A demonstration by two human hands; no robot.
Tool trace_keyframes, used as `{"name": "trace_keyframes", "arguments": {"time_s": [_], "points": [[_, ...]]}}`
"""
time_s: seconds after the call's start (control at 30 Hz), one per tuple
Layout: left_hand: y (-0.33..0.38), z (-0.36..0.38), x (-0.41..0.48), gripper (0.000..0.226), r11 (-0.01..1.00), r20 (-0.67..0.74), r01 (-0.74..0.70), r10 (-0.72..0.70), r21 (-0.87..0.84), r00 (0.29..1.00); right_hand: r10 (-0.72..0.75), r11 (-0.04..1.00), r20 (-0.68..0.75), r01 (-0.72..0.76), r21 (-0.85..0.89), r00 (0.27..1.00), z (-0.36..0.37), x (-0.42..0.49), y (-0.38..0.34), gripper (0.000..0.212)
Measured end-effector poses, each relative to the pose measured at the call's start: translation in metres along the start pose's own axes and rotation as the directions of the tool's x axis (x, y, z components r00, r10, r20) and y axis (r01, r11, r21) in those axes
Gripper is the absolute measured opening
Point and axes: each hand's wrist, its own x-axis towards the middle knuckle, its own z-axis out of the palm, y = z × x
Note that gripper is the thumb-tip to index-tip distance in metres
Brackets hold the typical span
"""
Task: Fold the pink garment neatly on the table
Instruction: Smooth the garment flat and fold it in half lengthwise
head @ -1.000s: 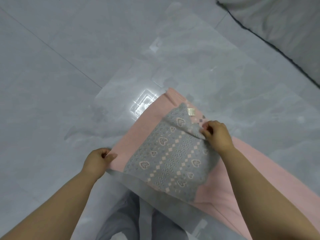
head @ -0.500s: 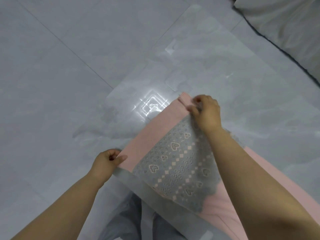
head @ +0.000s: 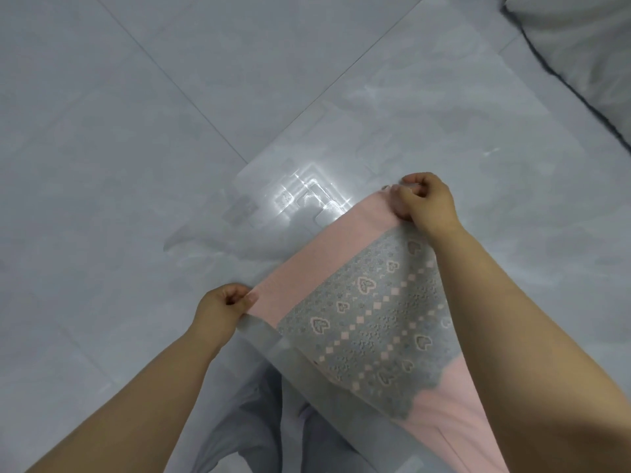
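The pink garment lies on a clear glass table, with a grey knitted panel of pink hearts and diamonds across its middle. My left hand pinches the pink edge at the near left corner. My right hand grips the far corner of that same pink edge, fingers curled round the cloth. My right forearm crosses over the garment's right side and hides it. The rest of the pink cloth runs off toward the lower right.
Grey floor tiles show through and around the glass top. A bright light reflection sits on the glass just beyond the garment. A light grey cushion with dark piping fills the top right corner. My grey trouser legs show under the table's near edge.
My right hand moved from the grey panel's tip up to the far pink corner and took hold of it. My left hand kept its pinch on the near corner.
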Motion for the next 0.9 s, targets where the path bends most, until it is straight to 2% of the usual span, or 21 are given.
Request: {"name": "trace_keyframes", "arguments": {"time_s": [0.07,0.17,0.23,0.27,0.33,0.4,0.5,0.57,0.63,0.73,0.9], "points": [[0.0,0.0,0.001,0.015,1.0,-0.001,-0.011,0.011,0.009,1.0,0.003,1.0,-0.005,-0.003,0.003,1.0,-0.001,0.002,0.002,0.024],[-0.003,0.0,0.0,0.017,1.0,0.007,-0.011,0.011,0.027,1.0,0.004,0.999,-0.015,-0.004,-0.045,1.0,-0.002,0.002,0.005,0.03],[-0.004,-0.001,-0.002,0.016,1.0,0.012,0.007,-0.007,0.028,1.0,0.026,0.983,0.086,-0.01,-0.184,0.996,-0.002,0.002,0.006,0.032],[-0.005,-0.001,-0.002,0.017,1.0,0.015,0.026,-0.026,0.007,1.0,0.03,0.967,0.151,0.01,-0.255,0.988,-0.002,0.001,0.006,0.025],[-0.006,0.002,-0.005,0.021,0.989,0.009,0.093,-0.093,-0.114,0.996,0.006,0.927,0.193,0.067,-0.369,0.981,-0.003,-0.003,0.004,0.011],[-0.003,0.008,-0.008,0.024,0.943,-0.001,0.159,-0.167,-0.293,0.986,-0.062,0.898,0.164,0.127,-0.422,0.985,-0.008,-0.006,0.004,0.021],[0.005,0.018,-0.016,0.024,0.86,-0.025,0.18,-0.218,-0.478,0.976,-0.106,0.914,0.226,0.185,-0.362,0.968,-0.025,-0.012,0.003,0.013],[0.008,0.022,-0.02,0.023,0.831,-0.043,0.169,-0.226,-0.53,0.973,-0.128,0.848,0.227,0.225,-0.48,0.965,-0.036,-0.014,0.005,0.006],[0.009,0.024,-0.022,0.022,0.828,-0.075,0.145,-0.22,-0.542,0.973,-0.149,0.784,0.189,0.232,-0.576,0.971,-0.045,-0.015,0.002,0.015],[0.01,0.022,-0.025,0.019,0.847,-0.115,0.074,-0.157,-0.526,0.981,-0.227,0.804,0.044,0.213,-0.555,0.973,-0.057,-0.015,-0.011,0.02],[0.025,0.011,-0.026,0.018,0.834,-0.119,-0.067,0.001,-0.548,0.993,-0.347,0.821,-0.277,0.148,-0.551,0.896,-0.08,-0.005,-0.049,0.026]]}}
